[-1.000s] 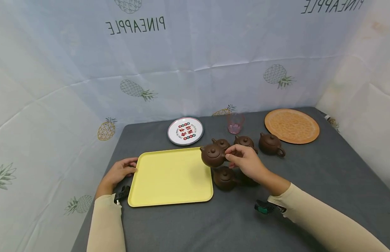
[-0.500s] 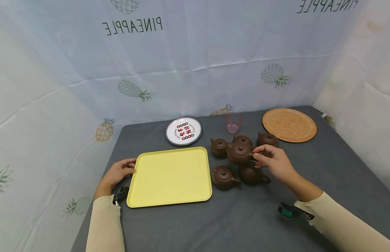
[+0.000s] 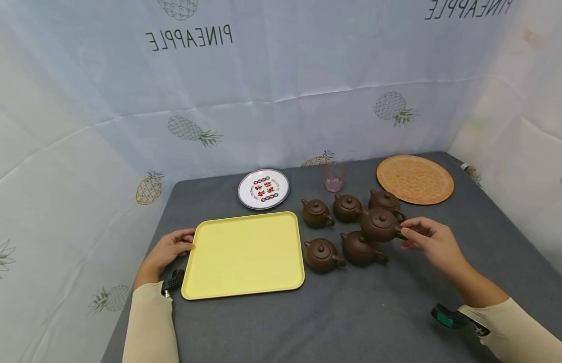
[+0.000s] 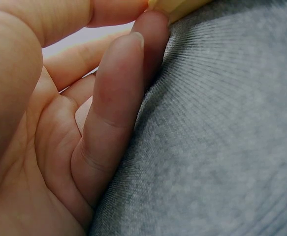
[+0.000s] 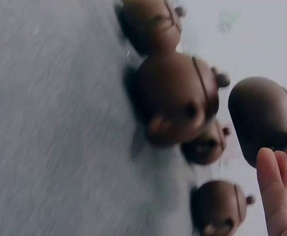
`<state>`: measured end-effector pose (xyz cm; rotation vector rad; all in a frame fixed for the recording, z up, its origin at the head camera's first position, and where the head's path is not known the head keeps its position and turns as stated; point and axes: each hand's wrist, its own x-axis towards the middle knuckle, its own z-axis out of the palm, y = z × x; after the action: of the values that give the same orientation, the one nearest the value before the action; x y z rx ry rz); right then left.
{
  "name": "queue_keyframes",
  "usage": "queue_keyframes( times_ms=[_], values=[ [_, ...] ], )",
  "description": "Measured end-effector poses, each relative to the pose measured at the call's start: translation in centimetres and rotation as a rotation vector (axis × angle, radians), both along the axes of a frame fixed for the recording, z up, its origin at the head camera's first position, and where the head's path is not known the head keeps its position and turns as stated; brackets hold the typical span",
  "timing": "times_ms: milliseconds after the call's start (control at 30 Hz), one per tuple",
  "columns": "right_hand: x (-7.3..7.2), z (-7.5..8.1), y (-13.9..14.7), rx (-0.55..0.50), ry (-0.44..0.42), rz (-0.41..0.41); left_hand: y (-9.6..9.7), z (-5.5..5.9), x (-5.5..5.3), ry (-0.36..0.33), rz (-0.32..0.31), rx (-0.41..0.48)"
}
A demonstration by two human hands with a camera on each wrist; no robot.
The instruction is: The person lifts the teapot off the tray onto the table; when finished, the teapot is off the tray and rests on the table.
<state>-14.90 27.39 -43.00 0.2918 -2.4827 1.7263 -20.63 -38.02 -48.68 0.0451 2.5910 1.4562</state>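
My right hand (image 3: 434, 245) pinches the handle of a dark brown clay teapot (image 3: 379, 225), its lid on and its spout toward the left. The right wrist view has this teapot (image 5: 258, 118) raised off the grey cloth, fingers at its handle. Several similar lidded teapots stand close by, among them a front-left teapot (image 3: 321, 255) and a front-middle teapot (image 3: 359, 249). A back-right teapot (image 3: 383, 200) is partly covered by the held one. At the left edge of a yellow tray (image 3: 242, 256), my left hand (image 3: 168, 247) rests with fingertips touching the rim.
Behind the tray lies a white plate (image 3: 264, 189) with red characters. A clear pinkish cup (image 3: 334, 176) stands near the back edge. Toward the back right is a round orange-brown board (image 3: 414, 179). Pineapple-print curtains (image 3: 272, 75) enclose the grey table (image 3: 344, 322).
The right hand has carried the held teapot rightward, from over the tray's right edge, across the other teapots, to their right side. The left hand keeps its place at the tray.
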Motion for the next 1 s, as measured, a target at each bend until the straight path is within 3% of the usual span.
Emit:
queue_keyframes(
  times_ms=[433,1000],
  values=[
    [0.9,-2.5,3.6,0.040,0.019,-0.050,-0.1,-0.2,-0.1,0.000,0.002,-0.008],
    [2.1,-5.0,4.9,0.017,-0.062,-0.074,0.0,-0.1,0.0,0.012,-0.004,-0.002]
  ],
)
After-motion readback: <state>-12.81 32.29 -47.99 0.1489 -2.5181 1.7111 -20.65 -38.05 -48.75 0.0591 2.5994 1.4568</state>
